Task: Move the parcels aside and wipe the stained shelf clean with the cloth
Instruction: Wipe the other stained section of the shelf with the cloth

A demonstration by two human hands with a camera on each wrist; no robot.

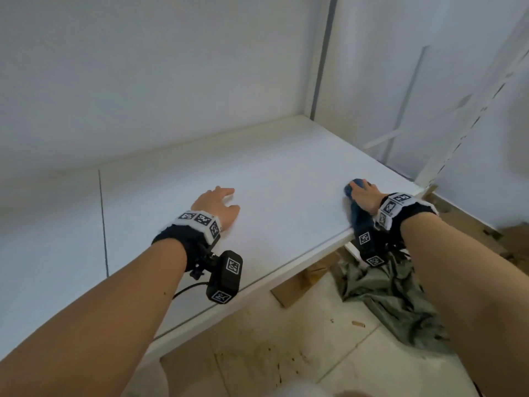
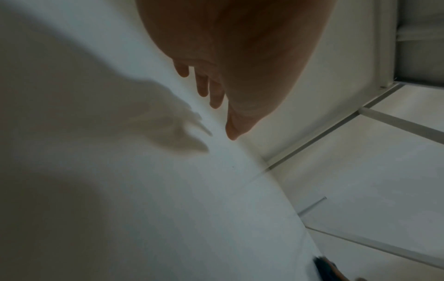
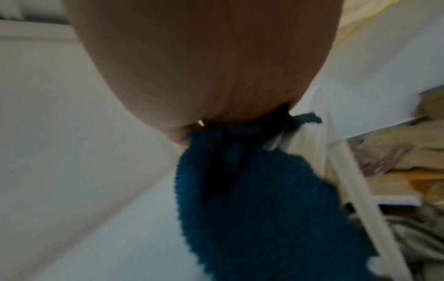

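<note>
right hand [image 1: 365, 197] was bunched over the cloth [image 1: 358, 209] near the right front corner of the shelf [image 1: 272, 173], fingers curled into the fabric and pressing it down, with a tail of it trailing back toward the front edge and under the wrist. left hand [image 1: 218, 204] lay flat on the board well apart from it, fingers [image 2: 201, 85] straight and a little spread, holding nothing.

the cloth looked soft, light and floppy, so it would likely fold and drag rather than slide as one piece; a wadded grip from above with the palm bearing down seemed the sensible hold, gathering the loose tail so it did not snag on the edge. it was dark blue with a nubbly, knitted-looking surface, seen up close in the right wrist view [image 3: 240, 199].

the shelf was smooth, white and hard, probably slick under the fabric. no stain was clear to me on it, and no parcels stood on the part in view.
</note>
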